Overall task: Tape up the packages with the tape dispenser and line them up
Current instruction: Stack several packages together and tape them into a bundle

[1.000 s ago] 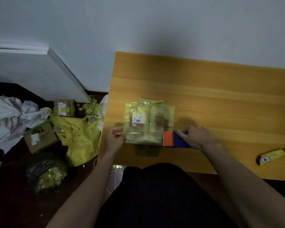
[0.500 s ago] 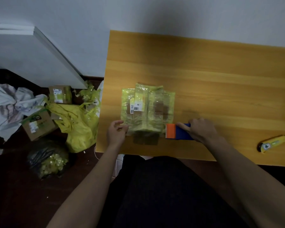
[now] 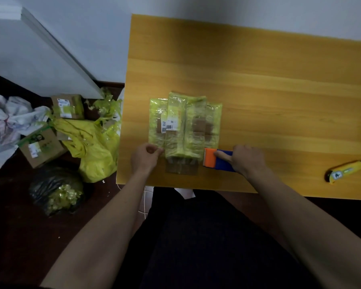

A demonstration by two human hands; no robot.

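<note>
A cardboard package [image 3: 184, 130] wrapped in yellow-green tape lies near the left front corner of the wooden table [image 3: 258, 80], with a white barcode label on top. My left hand [image 3: 145, 158] pinches the package's near-left corner. My right hand [image 3: 247, 160] grips the blue handle of the tape dispenser [image 3: 217, 160], index finger laid along it. The dispenser's orange head sits against the package's near-right corner.
A yellow utility knife [image 3: 346, 170] lies at the table's right front. On the floor to the left are two cardboard boxes [image 3: 41, 150] [image 3: 68, 106], a yellow bag [image 3: 94, 147], a dark bag [image 3: 55, 191] and white cloth [image 3: 6, 124].
The view has tilted down, so the table sits higher in the frame. Both hands, the package and the dispenser keep the same places relative to each other.
</note>
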